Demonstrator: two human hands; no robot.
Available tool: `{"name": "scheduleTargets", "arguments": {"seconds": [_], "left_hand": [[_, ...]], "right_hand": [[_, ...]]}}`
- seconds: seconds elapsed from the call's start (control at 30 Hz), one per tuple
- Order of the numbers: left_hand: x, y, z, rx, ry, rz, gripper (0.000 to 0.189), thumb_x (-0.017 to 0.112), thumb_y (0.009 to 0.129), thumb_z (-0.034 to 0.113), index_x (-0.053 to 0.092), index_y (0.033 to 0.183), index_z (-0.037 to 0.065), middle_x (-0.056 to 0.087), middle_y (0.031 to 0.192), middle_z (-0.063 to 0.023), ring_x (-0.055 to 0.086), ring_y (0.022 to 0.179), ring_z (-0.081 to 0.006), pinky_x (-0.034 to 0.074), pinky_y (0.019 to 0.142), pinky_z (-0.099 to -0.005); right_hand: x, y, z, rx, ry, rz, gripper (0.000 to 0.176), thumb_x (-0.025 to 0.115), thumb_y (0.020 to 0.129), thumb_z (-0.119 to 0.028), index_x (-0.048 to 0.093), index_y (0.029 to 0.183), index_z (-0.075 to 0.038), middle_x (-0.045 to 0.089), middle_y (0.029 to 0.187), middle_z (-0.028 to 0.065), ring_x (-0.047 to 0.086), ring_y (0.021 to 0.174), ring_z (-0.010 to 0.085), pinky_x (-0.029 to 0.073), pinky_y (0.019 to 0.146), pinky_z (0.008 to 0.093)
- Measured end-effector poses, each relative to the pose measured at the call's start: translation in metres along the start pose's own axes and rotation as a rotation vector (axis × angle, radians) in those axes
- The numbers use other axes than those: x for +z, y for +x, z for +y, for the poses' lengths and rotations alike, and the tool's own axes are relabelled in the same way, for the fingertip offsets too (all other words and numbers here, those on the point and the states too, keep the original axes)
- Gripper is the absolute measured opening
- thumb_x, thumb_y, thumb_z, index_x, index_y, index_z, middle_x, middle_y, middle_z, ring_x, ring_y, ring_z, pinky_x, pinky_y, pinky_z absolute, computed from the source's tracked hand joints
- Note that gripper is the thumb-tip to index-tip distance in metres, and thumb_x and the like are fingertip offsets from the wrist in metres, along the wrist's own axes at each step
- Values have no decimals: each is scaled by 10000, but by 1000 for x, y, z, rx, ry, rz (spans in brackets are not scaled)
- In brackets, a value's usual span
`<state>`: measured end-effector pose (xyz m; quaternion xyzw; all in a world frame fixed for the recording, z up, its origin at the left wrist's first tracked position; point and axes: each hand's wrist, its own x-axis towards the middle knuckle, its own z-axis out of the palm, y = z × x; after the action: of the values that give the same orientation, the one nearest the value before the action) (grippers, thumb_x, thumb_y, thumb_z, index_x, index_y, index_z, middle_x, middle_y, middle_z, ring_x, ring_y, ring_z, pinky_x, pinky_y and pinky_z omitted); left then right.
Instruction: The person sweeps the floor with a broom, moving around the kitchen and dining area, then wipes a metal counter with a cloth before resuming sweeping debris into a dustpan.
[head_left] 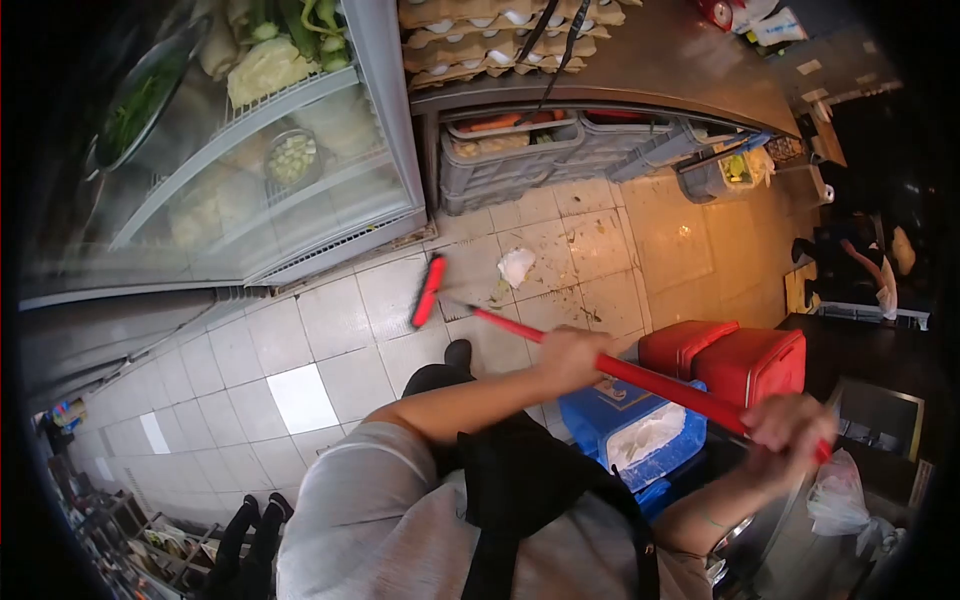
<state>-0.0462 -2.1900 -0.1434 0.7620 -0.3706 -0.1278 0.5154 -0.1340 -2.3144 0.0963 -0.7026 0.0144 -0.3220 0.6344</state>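
A red broom slants across the view, its long handle (660, 382) running from lower right to upper left. Its red head (428, 290) with dark bristles is down at the tiled floor. My left hand (572, 360) is wrapped round the middle of the handle. Near the handle's top end, my right hand (787, 432) is closed on it as well. Right of the broom head, a crumpled white piece (517, 266) lies on the tiles, with green and brown scraps (590, 270) scattered around it.
On the left stands a glass-door fridge (395, 110) holding vegetables. Grey crates (510, 165) sit beneath a counter stacked with egg trays (480, 45). Beside me are a blue tub (590, 425) with white contents and red boxes (755, 365). Another person's legs (250, 535) show lower left.
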Motion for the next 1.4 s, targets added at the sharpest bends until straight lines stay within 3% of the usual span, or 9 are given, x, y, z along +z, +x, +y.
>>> {"name": "scheduleTargets", "arguments": {"seconds": [0.07,0.2,0.53,0.67,0.8,0.97,1.17,1.27,1.4], "left_hand": [[-7,-23,-52,-98,107,-9,144,655,636,177,525,631,114,575,604,-83,589,592,-300,463,544,-417],[9,-35,-103,-184,141,-10,129,646,631,158,526,639,111,570,603,-92,586,605,-316,463,555,-431],[49,50,-19,133,-281,-53,145,633,634,132,497,631,82,559,596,-119,582,614,-334,451,551,-422],[30,19,26,148,-221,-60,152,669,620,156,527,645,108,575,622,-91,587,615,-310,460,552,-408],[24,-10,1,-34,-52,-102,177,689,619,194,532,647,117,578,626,-77,593,615,-288,468,555,-405],[96,-32,-74,-142,147,-146,199,688,614,206,518,630,103,584,642,-89,593,635,-309,471,563,-414],[187,47,3,151,-180,-123,173,640,619,207,507,622,97,559,624,-102,578,660,-325,448,606,-425],[220,73,31,190,-198,-248,180,639,608,207,496,621,98,550,612,-96,576,660,-314,435,630,-426],[225,71,98,224,-182,-136,192,652,600,216,493,610,111,552,611,-86,583,656,-291,428,619,-420]], "right_hand": [[5,-16,60,198,-54,154,206,518,891,-147,411,749,-44,435,542,55,463,439,182,493,499,362],[28,-24,98,176,-1,84,168,513,899,-153,430,795,-50,450,562,74,472,478,191,496,543,393],[39,-3,2,-152,-248,-59,311,542,890,-217,429,676,-20,463,538,86,505,472,197,502,495,393],[4,-12,-37,-223,-25,-67,397,508,895,-352,375,642,-76,463,530,57,499,438,152,482,397,290],[-22,-30,14,44,226,263,326,455,923,-337,414,706,-98,393,530,9,398,416,105,346,359,255],[-55,-62,85,137,221,189,254,485,903,-208,411,685,-100,378,481,30,402,400,156,344,398,298],[-111,-52,28,-62,-27,85,394,392,938,-340,377,631,-93,408,503,33,408,404,132,350,397,276],[-125,-63,14,-224,-190,30,443,350,944,-397,373,629,-86,406,508,33,413,407,132,358,402,271],[-177,-64,-34,-362,-124,-34,482,320,938,-453,386,629,-90,407,512,25,417,407,118,353,410,247]]}}
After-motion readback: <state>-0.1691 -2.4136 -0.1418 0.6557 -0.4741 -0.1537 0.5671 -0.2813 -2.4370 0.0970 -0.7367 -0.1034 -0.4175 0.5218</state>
